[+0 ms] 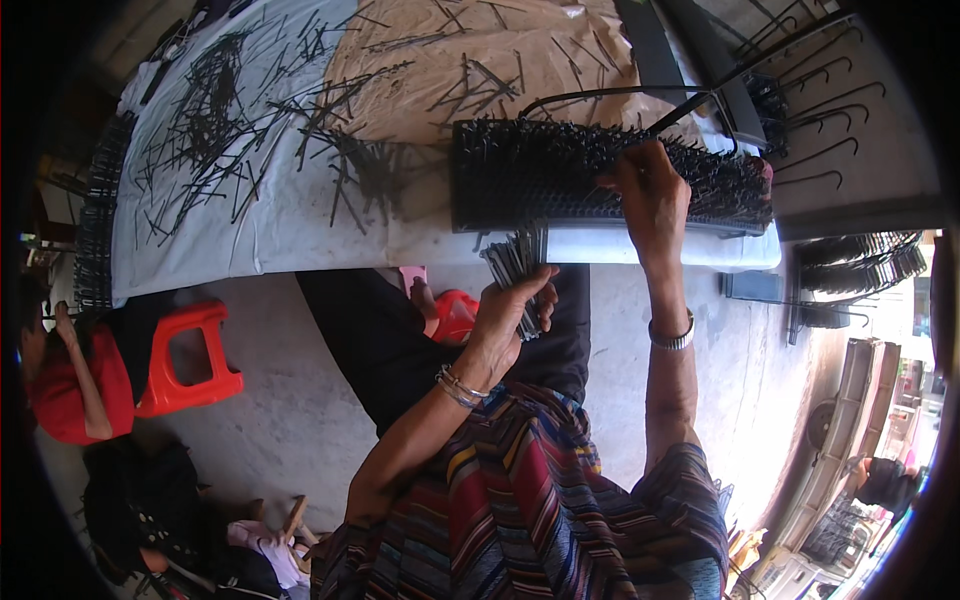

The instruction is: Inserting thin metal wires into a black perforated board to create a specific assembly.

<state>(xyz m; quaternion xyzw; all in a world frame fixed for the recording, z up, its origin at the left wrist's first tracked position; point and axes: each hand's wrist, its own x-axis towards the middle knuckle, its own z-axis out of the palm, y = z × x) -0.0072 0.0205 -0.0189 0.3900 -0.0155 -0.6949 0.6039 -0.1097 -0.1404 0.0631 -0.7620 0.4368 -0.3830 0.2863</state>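
My left hand (512, 310) grips a bundle of thin dark metal rods (516, 262), held below the table's near edge. My right hand (652, 196) reaches up onto a black spiked rack (540, 175) that lies on the table, with its fingers pinched on one rod (683, 110) at the rack's upper edge. Many rods stand in rows across the rack. Loose rods (210, 120) lie scattered over the white table cover (270, 230) to the left.
A red plastic stool (190, 355) stands on the concrete floor at the left, next to a seated person in red (70, 390). Black hooked rods (820, 100) hang at the upper right. More black racks (860, 262) sit at the right.
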